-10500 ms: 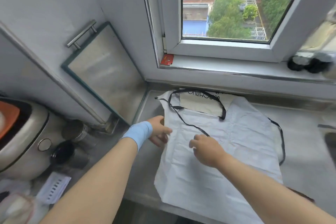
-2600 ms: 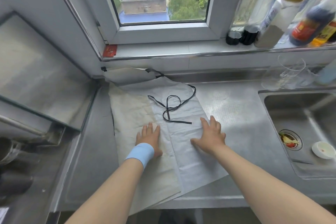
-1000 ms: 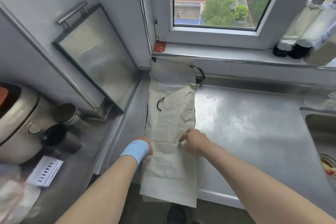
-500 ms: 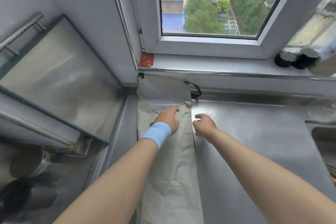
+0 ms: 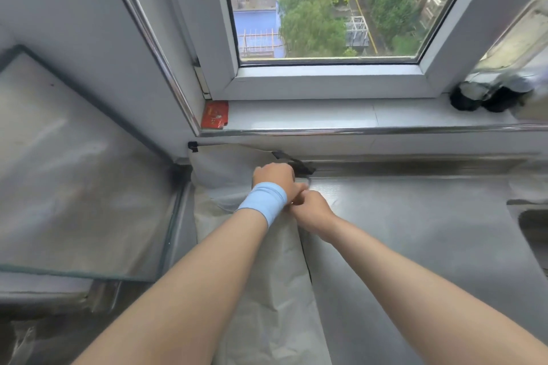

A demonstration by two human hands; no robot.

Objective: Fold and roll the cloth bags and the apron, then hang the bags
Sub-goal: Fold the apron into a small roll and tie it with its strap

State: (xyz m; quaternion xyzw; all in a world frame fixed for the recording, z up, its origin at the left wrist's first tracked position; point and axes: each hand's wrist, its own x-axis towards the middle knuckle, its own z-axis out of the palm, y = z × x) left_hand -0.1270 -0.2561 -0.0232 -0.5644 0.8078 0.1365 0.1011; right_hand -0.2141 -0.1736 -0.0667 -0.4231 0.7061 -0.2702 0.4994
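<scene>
The pale apron (image 5: 275, 290), folded into a long narrow strip, lies on the steel counter and runs from the back wall toward me. Its top end (image 5: 222, 169) leans against the wall, with a black strap (image 5: 293, 161) sticking out at the right. My left hand (image 5: 277, 178), with a light blue wristband, has its fingers curled on the apron's far end near the strap. My right hand (image 5: 311, 207) is just beside it, fingers curled on the apron's right edge. What the fingertips hold is hidden behind the hands.
A glass-and-steel panel (image 5: 74, 172) leans at the left. The windowsill holds a red packet (image 5: 215, 114) and dark bottle caps (image 5: 480, 98) at the right. Bare steel counter (image 5: 415, 231) spreads to the right; a sink edge (image 5: 533, 216) shows at far right.
Both hands have moved farther up the folded apron to its top end near the wall. The hands have come together by the black strap.
</scene>
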